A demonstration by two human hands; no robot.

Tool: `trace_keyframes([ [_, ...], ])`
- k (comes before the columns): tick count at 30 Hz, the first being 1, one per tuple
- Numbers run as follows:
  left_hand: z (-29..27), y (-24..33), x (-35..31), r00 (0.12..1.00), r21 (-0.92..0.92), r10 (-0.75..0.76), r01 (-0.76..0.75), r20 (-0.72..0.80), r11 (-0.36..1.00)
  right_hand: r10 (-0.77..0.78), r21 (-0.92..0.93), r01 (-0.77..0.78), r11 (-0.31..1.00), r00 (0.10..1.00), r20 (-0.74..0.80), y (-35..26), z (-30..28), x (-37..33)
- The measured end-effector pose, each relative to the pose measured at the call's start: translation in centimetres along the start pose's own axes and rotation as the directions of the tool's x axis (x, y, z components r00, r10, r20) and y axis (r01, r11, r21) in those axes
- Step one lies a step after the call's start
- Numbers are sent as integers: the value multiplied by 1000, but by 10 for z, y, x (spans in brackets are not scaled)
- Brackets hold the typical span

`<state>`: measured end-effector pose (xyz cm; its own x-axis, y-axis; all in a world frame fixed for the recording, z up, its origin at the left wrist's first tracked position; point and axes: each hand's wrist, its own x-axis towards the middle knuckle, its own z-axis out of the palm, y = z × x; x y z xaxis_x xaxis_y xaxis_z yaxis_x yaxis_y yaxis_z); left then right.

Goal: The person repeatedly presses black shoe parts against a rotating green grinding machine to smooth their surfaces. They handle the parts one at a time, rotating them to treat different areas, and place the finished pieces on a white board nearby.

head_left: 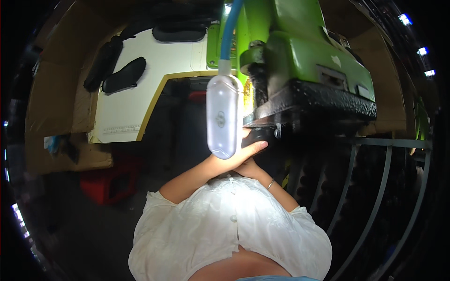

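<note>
Both my hands meet under the working end of a green sewing-type machine [304, 51]. My left hand [248, 149] reaches in from the left, its thumb lying against a dark, rounded piece [263, 136] whose kind I cannot make out. The hand is closed round that piece. My right hand [247, 167] sits lower and behind the left one, with a thin bracelet at its wrist; its fingers are hidden. A lit white lamp [224, 117] on a blue flexible neck hangs in front and covers part of the left hand.
A white worktop [124, 110] with a cut-out edge lies left of the machine. On it rest black sole-shaped pieces, one near the middle [125, 75] and one at the back [179, 33]. Cardboard stands around. A red stool [110, 183] is at lower left, a metal rack [386, 178] at right.
</note>
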<state>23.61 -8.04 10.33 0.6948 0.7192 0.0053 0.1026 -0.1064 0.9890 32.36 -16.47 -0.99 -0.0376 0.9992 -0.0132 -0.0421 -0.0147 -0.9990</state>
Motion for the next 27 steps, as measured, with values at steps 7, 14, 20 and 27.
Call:
trace_keyframes([
  [7,-19,35,5,999,-178,-12,18,35,984,126,-20,-127,992,991,-35,-68,-31,-19],
  [14,-7,-12,-2,989,-155,39,-61,-142,986,297,43,-296,954,955,-12,-102,-114,-33],
  [20,-13,2,-3,963,12,97,-97,-253,995,-17,392,178,903,925,-380,-119,-137,-24],
  [27,-49,-1,-18,940,-239,123,-206,-320,949,-121,266,192,945,958,-259,-115,-102,2],
])
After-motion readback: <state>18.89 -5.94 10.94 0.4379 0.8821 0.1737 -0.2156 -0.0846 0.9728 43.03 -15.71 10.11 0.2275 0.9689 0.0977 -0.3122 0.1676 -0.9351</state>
